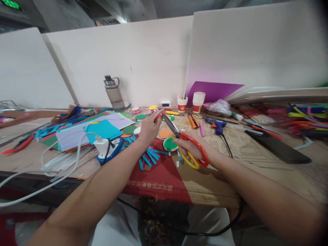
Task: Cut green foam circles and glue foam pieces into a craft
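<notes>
My right hand [191, 150] is closed around the handles of large scissors [171, 125], one handle red and the other yellow. The blades point up and left, with their tips beside my left fingers. In a pinch, my left hand [150, 128] holds a small red piece [159, 116] close to the blade tips; its material is too small to tell. Below the hands lie a green disc with a pale rim [170, 144], an orange disc [165, 133] and a fan of blue strips [151, 156].
Coloured sheets [102, 131] and a power strip [115, 148] with white cables lie left. A bottle [114, 94] and paper cups [198, 102] stand at the back. On the right are a blue glue gun [217, 125], an orange cutter [193, 121] and a black bar [279, 148].
</notes>
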Demonstrator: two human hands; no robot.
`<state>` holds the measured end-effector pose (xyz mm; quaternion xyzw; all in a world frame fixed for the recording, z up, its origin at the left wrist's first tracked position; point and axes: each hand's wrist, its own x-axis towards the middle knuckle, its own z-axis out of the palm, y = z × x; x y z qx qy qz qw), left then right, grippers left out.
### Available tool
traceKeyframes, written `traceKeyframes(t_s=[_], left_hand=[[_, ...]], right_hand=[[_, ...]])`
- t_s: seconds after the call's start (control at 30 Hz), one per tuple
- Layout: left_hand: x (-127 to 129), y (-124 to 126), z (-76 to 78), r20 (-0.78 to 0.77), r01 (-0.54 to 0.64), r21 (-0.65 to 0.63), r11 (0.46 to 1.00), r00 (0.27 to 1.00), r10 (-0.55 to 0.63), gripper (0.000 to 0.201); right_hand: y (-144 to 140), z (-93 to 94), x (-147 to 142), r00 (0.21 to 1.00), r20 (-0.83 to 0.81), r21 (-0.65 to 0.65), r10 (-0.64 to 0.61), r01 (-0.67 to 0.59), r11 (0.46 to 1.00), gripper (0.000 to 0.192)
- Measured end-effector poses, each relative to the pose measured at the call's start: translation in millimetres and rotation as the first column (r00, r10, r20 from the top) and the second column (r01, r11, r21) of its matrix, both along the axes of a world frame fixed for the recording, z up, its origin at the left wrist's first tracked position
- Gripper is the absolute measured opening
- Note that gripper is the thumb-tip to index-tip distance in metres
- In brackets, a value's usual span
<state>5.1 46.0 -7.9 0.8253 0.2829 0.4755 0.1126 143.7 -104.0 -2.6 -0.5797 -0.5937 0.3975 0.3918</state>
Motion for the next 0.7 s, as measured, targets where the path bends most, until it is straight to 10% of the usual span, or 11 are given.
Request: traceKeyframes(t_s=[0.47,0.7], left_hand=[[1.7,-4.0,0.7,-0.029,-0.05,-0.046,0.998,0.998,0.049,0.038],[1.4,-2.6,0.8,0.018,-0.007,-0.099,0.995,1.0,0.009,0.036]], right_hand=[[2.4,-6.2,-2.2,0.993,0.098,0.128,-0.064,0.051,0.99,0.029],[-2.4,4.8,-3.7,0.997,-0.068,-0.005,-0.029,0.029,1.0,0.037]])
